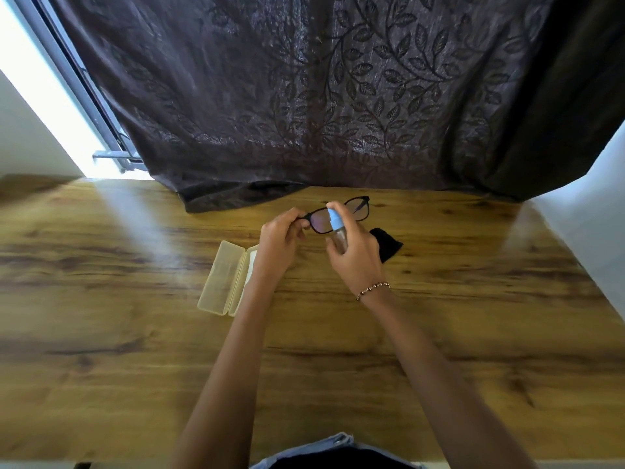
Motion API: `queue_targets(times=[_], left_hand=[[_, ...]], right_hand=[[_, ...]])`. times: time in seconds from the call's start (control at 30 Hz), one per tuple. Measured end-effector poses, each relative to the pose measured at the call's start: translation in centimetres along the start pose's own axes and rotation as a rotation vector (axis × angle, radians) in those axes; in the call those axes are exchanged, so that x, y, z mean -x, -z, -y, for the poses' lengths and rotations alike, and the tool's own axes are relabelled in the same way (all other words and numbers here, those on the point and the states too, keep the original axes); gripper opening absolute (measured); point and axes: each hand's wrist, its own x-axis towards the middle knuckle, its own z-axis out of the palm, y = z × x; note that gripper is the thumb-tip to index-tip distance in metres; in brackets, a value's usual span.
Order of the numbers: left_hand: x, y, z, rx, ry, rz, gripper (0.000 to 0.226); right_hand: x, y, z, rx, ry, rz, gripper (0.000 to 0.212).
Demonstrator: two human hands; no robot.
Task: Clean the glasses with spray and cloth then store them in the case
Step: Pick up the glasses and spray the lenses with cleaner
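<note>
A dark curtain (338, 96) with a leaf pattern is hung across the back of the scene, and its lower edge is draped onto the far side of a wooden table (118, 350). A strip of bright window (44, 86) is seen at the upper left, beside the curtain.

An open case (225, 279) of pale yellow plastic is laid on the table left of centre; its right half is partly hidden behind the left forearm. A black cloth (387, 245) is spread on the table just right of the right hand and is partly covered by it.

The glasses (338, 214), with a black frame, are held up above the table near the curtain's edge. Their left end is pinched by the fingers of the left hand (280, 236), which is closed on the frame. The right hand (358, 255) is wrapped around a small spray bottle (336, 228) with a clear body and a light blue top, and the top is held directly in front of the left lens. The two hands are kept near each other without touching. A beaded bracelet (372, 290) is worn on the right wrist.
</note>
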Motion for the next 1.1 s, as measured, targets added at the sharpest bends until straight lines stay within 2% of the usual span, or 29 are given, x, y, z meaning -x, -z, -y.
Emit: queue_targets(times=[0.33,0.63,0.73,1.0,1.1], left_hand=[[0.1,-0.3,0.2,0.05,0.082,0.053,0.014],[0.2,0.0,0.0,0.077,0.072,0.029,0.013],[0.3,0.0,0.1,0.076,0.076,0.021,0.016],[0.4,0.1,0.3,0.079,0.076,0.019,0.013],[0.4,0.1,0.4,0.076,0.07,0.016,0.013]], right_hand=[[0.3,1.0,1.3,0.075,0.019,-0.045,0.049],[0.6,1.4,1.6,0.054,0.041,0.07,0.056],[0.4,1.7,1.5,0.099,0.035,0.058,0.05],[0.5,2.4,1.6,0.103,-0.031,-0.055,0.053],[0.2,2.7,1.9,0.114,-0.02,-0.016,0.054]])
